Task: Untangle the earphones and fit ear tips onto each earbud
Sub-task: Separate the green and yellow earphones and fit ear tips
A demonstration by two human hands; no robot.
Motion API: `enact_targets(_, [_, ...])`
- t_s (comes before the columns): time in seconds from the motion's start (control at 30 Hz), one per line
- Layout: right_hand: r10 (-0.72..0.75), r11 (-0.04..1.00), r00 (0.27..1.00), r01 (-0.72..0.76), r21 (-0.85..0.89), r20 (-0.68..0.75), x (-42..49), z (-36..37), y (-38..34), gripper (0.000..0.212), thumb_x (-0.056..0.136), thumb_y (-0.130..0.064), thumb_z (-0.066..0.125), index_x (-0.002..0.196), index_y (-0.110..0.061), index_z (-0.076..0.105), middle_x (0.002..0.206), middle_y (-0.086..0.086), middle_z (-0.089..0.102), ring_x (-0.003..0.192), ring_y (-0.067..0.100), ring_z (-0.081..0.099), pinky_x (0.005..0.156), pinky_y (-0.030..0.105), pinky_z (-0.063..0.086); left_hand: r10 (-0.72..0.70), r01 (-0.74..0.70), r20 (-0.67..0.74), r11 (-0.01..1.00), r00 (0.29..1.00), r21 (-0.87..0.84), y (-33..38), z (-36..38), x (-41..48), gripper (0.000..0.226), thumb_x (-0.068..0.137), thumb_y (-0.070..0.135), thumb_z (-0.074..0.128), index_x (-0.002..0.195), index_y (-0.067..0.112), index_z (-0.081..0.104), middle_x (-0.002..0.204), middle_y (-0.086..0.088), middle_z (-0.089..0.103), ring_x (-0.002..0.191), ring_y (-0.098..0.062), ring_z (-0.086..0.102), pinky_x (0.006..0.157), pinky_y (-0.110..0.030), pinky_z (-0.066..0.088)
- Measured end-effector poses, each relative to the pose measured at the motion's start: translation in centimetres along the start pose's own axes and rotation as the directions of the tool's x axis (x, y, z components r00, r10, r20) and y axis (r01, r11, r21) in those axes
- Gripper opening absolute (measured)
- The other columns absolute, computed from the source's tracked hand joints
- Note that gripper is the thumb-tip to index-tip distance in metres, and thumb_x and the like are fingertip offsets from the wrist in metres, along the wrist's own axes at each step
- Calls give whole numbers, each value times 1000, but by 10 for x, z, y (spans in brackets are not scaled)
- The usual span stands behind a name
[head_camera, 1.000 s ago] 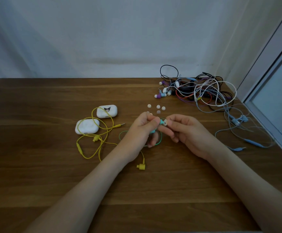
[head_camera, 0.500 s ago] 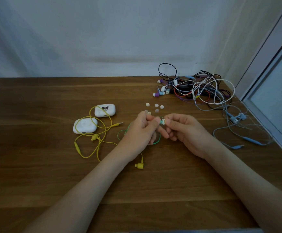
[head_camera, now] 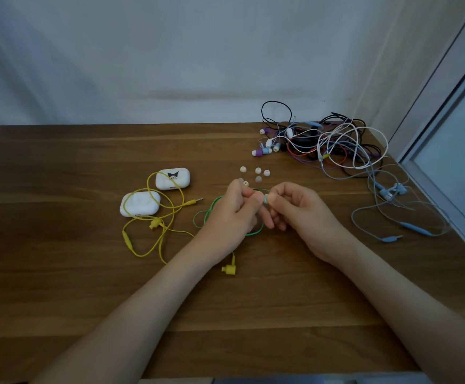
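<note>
While the fingertips (head_camera: pixel 275 200) meet, left hand (head_camera: pixel 234 214) pinching green earbud (head_camera: pixel 264 201), right hand (head_camera: pixel 303 214) pinching ear tip (head_camera: pixel 267 196)

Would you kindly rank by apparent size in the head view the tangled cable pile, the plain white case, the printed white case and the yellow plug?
Largest: tangled cable pile
plain white case and printed white case, too alike to rank
yellow plug

charging cases (head_camera: pixel 172 178) 2 | loose ear tips (head_camera: pixel 258 170) 5, maybe 6 | yellow earphones (head_camera: pixel 228 269) 1 | green earphones (head_camera: pixel 264 200) 1
</note>
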State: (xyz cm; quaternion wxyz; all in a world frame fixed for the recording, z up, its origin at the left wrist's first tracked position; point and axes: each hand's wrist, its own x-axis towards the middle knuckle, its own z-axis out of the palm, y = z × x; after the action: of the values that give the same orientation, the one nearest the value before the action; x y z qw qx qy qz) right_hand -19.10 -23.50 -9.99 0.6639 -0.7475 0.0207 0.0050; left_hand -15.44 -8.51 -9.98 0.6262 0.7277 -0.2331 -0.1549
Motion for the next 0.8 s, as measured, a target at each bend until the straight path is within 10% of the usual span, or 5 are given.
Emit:
enact_targets(0.27, [-214, 949, 973, 185, -255, -88, -5, 10, 3, 11, 95, -14, 53, 85, -18, 53, 70, 2, 59, 61, 8, 51, 60, 28, 44, -17, 17, 16, 999, 1000, -50, 2, -2, -1, 11, 103, 15, 37, 94, 11, 41, 61, 3, 65, 47, -4, 41, 53, -12, 38])
enact_targets(0.8, [-186, 983, 980, 186, -8, -64, -2, 8, 1, 11, 97, -8, 48, 90, -13, 54, 70, -2, 60, 59, 7, 53, 53, 20, 44, -146, 160, 66, 915, 987, -370, 4, -6, 5, 13, 103, 15, 37, 94, 9, 44, 61, -1, 62, 45, -9, 36, 47, -22, 29])
